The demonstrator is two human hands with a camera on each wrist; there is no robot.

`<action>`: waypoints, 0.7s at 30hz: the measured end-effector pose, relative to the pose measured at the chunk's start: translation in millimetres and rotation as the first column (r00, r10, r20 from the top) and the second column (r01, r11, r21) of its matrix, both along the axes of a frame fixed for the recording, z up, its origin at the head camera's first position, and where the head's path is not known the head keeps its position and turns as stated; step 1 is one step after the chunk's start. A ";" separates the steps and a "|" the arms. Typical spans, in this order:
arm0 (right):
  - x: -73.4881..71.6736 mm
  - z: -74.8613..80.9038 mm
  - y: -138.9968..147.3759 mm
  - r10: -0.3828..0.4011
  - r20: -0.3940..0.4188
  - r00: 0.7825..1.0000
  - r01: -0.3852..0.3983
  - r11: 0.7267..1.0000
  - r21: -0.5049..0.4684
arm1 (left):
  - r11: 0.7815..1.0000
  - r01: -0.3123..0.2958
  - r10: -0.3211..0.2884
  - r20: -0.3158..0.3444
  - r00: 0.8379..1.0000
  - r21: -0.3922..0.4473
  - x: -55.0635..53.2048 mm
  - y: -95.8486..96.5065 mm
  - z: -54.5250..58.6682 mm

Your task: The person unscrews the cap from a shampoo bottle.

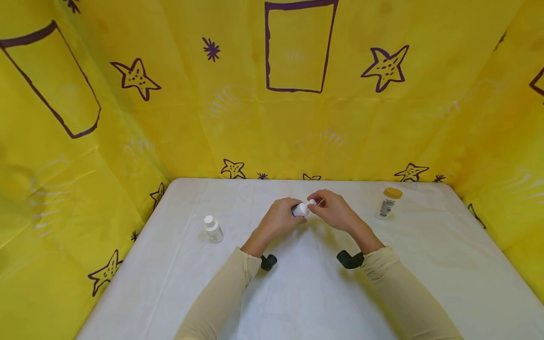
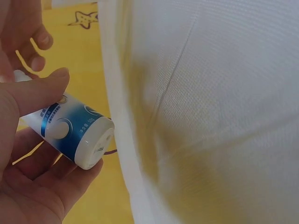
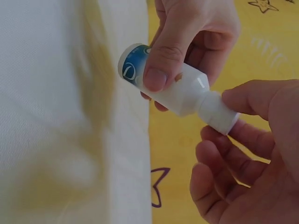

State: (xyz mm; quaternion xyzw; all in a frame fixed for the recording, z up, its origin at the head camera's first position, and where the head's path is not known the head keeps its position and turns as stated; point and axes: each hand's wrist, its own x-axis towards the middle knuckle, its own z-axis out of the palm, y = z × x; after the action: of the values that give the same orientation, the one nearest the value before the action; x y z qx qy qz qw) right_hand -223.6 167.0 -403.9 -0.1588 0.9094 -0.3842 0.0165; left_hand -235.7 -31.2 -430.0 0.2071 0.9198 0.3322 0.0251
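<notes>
A small white bottle [image 3: 180,95] with a blue label is gripped by my left hand [image 1: 281,218] above the table, thumb on one side and fingers on the other. In the left wrist view its base [image 2: 96,144] faces the camera, and the bottle lies tilted. The thumb and fingers of my right hand [image 1: 335,211] pinch the white cap [image 3: 217,113] at the bottle's neck. The cap meets the neck; how tightly it sits, I cannot tell. Part of the label is hidden under the left thumb.
A white bottle [image 1: 214,230] with a white cap stands on the left of the white-covered table [image 1: 297,297]. Toward the right stands a clear-white bottle with a yellow cap [image 1: 393,192]. A yellow patterned curtain [image 1: 255,118] surrounds the table's back and sides.
</notes>
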 end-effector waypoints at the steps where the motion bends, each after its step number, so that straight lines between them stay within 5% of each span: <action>1: 0.3 -0.1 -0.2 0.016 -0.019 1.000 -0.016 1.000 -0.005 | 1.000 -0.002 0.002 0.002 1.000 -0.001 0.3 -0.2 0.0; 7: 2.0 0.1 -0.1 0.076 -0.074 0.994 -0.077 0.997 -0.016 | 1.000 -0.007 0.007 0.006 1.000 -0.007 0.7 -1.0 -0.9; 21: 0.5 1.4 0.7 0.009 0.038 0.999 -0.010 1.000 0.021 | 1.000 0.003 -0.003 -0.002 1.000 -0.016 0.9 1.0 0.2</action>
State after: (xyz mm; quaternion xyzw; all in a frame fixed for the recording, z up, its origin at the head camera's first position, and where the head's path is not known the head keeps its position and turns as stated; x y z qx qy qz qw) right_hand -223.0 167.7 -402.5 -0.1557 0.9121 -0.3774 0.0370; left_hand -234.8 -30.2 -429.8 0.2086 0.9221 0.3247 0.0265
